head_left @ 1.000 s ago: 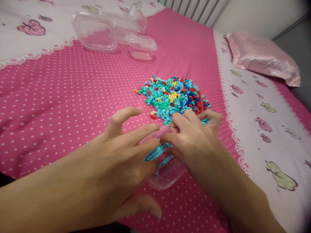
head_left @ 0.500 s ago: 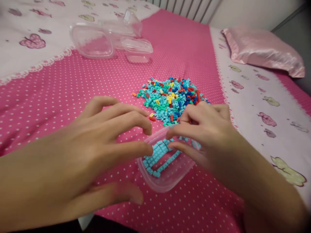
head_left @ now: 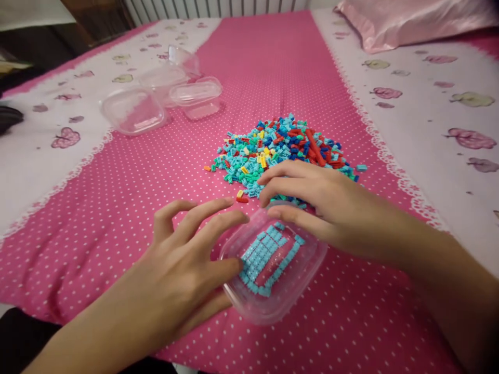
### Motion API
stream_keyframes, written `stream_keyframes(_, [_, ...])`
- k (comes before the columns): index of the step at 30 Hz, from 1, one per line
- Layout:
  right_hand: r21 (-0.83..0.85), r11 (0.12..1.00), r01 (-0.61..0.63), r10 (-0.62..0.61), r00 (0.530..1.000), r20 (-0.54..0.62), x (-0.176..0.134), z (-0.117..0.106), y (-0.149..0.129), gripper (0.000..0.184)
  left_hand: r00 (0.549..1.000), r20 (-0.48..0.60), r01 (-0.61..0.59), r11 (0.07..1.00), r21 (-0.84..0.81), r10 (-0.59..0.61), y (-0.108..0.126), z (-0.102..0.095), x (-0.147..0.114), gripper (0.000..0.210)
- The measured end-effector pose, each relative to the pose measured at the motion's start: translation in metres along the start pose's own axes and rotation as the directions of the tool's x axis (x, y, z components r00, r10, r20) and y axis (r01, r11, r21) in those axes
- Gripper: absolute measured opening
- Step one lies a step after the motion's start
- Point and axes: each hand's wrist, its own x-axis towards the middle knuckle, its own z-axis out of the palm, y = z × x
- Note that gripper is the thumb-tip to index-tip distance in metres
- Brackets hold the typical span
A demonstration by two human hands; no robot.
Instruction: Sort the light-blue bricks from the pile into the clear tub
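Note:
A clear plastic container [head_left: 268,314] stands on the bedspread in front of me. Light blue toy bricks [head_left: 259,259] lie in rows inside it, with one separate strip beside the main block. My left hand [head_left: 195,254] is open at the container's left side, its fingers spread and one finger touching the rim. Over the far rim, my right hand [head_left: 312,200] has its thumb and index fingertips close together in a pinch. Whatever is between them is too small or hidden to make out. Just beyond that hand lies a heap of small coloured bricks [head_left: 253,161], partly covered by the fingers.
Several empty clear containers [head_left: 134,111] stand at the back left. A few loose bricks [head_left: 241,199] lie between the heap and my left hand. A pink pillow [head_left: 413,23] is at the far right. Pink dotted bedspread [head_left: 268,62] stretches behind the heap.
The view has turned to the right and tilted. My right hand has moved from inside the container to its far rim, near the heap. My left hand has come closer to the left rim.

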Motion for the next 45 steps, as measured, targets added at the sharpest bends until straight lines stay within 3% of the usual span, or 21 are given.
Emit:
stream_keyframes(12, [0.006,1.0,-0.02,0.02,1.0,0.004,-0.004,-0.003,-0.002,0.015,0.999,0.015,0.03,0.999,-0.025,-0.03,0.004,-0.005,0.002,0.02])
stream_keyframes(17, [-0.15,0.987,0.063,-0.07,0.997,-0.037,-0.012,-0.004,-0.006,0.024,0.999,0.037,0.013,0.998,-0.059,-0.011,0.007,-0.002,0.003,0.028])
stream_keyframes(21, [-0.307,0.942,0.134,-0.14,0.99,0.004,-0.018,0.004,-0.003,0.033,0.998,0.069,0.018,0.997,-0.078,-0.013,0.007,0.0,0.005,0.03])
stream_keyframes(24, [-0.362,0.921,0.141,-0.141,0.99,0.028,-0.018,0.01,-0.003,0.027,0.997,0.071,0.012,0.998,-0.062,-0.008,0.006,0.001,0.007,0.033])
stream_keyframes(35, [-0.383,0.909,0.162,-0.151,0.987,0.058,-0.016,0.015,-0.008,0.027,0.997,0.018,0.077,0.997,0.024,-0.077,0.009,0.003,0.006,0.045])
stream_keyframes(45, [-0.374,0.913,0.166,-0.157,0.986,0.054,-0.017,0.018,-0.003,0.027,0.999,0.035,0.007,0.998,0.068,-0.009,0.007,0.004,0.008,0.043])
